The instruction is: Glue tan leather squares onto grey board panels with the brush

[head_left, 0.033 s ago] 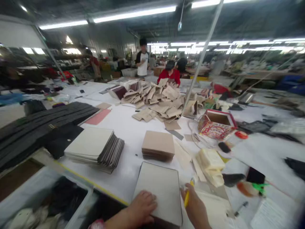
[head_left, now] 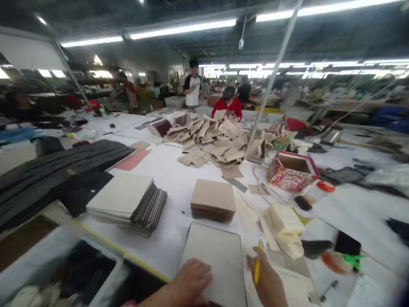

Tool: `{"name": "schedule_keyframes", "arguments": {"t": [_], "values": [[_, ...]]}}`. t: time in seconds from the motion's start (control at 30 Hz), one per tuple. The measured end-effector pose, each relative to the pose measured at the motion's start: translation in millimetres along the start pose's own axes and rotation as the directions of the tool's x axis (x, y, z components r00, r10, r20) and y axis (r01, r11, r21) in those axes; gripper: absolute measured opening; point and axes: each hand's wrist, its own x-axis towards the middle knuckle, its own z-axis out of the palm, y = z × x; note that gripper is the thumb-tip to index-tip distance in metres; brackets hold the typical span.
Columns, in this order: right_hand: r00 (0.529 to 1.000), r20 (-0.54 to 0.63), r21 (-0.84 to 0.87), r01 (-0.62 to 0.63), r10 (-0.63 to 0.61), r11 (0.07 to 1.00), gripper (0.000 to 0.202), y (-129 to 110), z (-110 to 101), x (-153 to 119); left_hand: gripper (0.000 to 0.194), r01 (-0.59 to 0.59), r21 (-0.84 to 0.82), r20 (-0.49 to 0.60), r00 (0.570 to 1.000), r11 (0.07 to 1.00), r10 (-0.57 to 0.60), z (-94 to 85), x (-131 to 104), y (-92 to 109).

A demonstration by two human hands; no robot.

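A stack of pale grey rectangular sheets or boards [head_left: 220,245] lies directly in front of me at the bottom middle. On its left part rests my left hand [head_left: 195,278], palm down with fingers loosely spread. My right hand [head_left: 268,279] is just off the stack's right edge, its fingers closed round a slim yellow tool [head_left: 257,270] with a pale tip; blur hides whether it is a knife or a pen. Behind the stack stands a block of brown boards [head_left: 213,196]. Further left is a tall, slanting pile of pale boards [head_left: 123,194].
A heap of brown folded pieces [head_left: 220,136] covers the table's far middle, with a co-worker in red [head_left: 234,106] behind it. To the right are a patterned box [head_left: 292,172], cream-coloured pieces [head_left: 284,221] and a pen [head_left: 329,291]. A thin pole [head_left: 275,72] rises from the table.
The view has tilted slightly, so the table's things sit a little lower. My right hand has shifted slightly right, away from the stack's edge. My left hand stays on the stack.
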Motion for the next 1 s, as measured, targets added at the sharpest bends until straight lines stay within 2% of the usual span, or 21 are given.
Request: {"name": "schedule_keyframes", "arguments": {"t": [0.1, 0.17, 0.23, 0.3, 0.37, 0.43, 0.53, 0.6, 0.7, 0.77, 0.87, 1.0], "values": [[0.999, -0.026, 0.166, -0.021, 0.026, 0.986, 0.047, -15.8, -20.1, 57.9, 0.049, 0.047, 0.069, -0.087, 0.995, 0.996, -0.041, -15.6, 35.4, -27.6], [0.996, 0.056, 0.345, -0.080, 0.064, 0.935, 0.044, -43.8, -16.2, 100.6, 0.048, 0.068, 0.109, -0.115, 0.992, 0.992, -0.056, -23.0, 70.0, -46.8], [0.985, 0.160, 0.517, -0.144, 0.070, 0.843, 0.041, -79.0, 4.2, 141.1, 0.054, 0.059, 0.130, -0.098, 0.994, 0.990, -0.046, -26.3, 106.9, -64.1], [0.954, 0.298, 0.612, -0.224, 0.041, 0.759, 0.035, -110.4, 36.1, 172.6, 0.060, 0.103, 0.124, -0.058, 0.994, 0.987, -0.096, -25.2, 137.0, -77.4], [0.912, 0.409, 0.614, -0.291, 0.019, 0.733, 0.029, -130.6, 70.3, 192.9, 0.063, 0.173, 0.106, -0.017, 0.985, 0.979, -0.172, -20.8, 155.2, -85.3], [0.882, 0.472, 0.584, -0.316, 0.004, 0.748, 0.023, -138.8, 98.7, 206.0, 0.066, 0.226, 0.091, 0.012, 0.973, 0.970, -0.228, -14.9, 162.1, -88.6], [0.870, 0.493, 0.542, -0.318, 0.013, 0.778, 0.017, -137.5, 126.5, 227.3, 0.073, 0.251, 0.074, 0.039, 0.966, 0.965, -0.254, -7.2, 161.6, -90.2], [0.888, 0.457, 0.522, -0.320, 0.058, 0.790, 0.016, -133.3, 138.5, 246.8, 0.075, 0.250, 0.058, 0.052, 0.966, 0.966, -0.253, -4.6, 160.2, -91.4], [0.917, 0.373, 0.493, -0.325, 0.142, 0.807, 0.018, -122.5, 150.6, 275.0, 0.077, 0.239, 0.032, 0.061, 0.969, 0.970, -0.241, -5.3, 160.1, -94.1], [0.927, 0.325, 0.463, -0.330, 0.188, 0.823, 0.019, -108.4, 151.4, 286.6, 0.077, 0.233, 0.022, 0.074, 0.969, 0.972, -0.234, -7.4, 160.8, -95.7], [0.935, 0.248, 0.391, -0.335, 0.253, 0.857, 0.026, -75.6, 133.1, 293.4, 0.075, 0.231, 0.024, 0.102, 0.967, 0.973, -0.233, -9.8, 161.5, -97.2], [0.960, 0.116, 0.283, -0.279, 0.256, 0.918, 0.026, -36.7, 82.1, 294.8, 0.075, 0.224, 0.029, 0.100, 0.969, 0.974, -0.226, -9.1, 161.5, -97.7]]}}
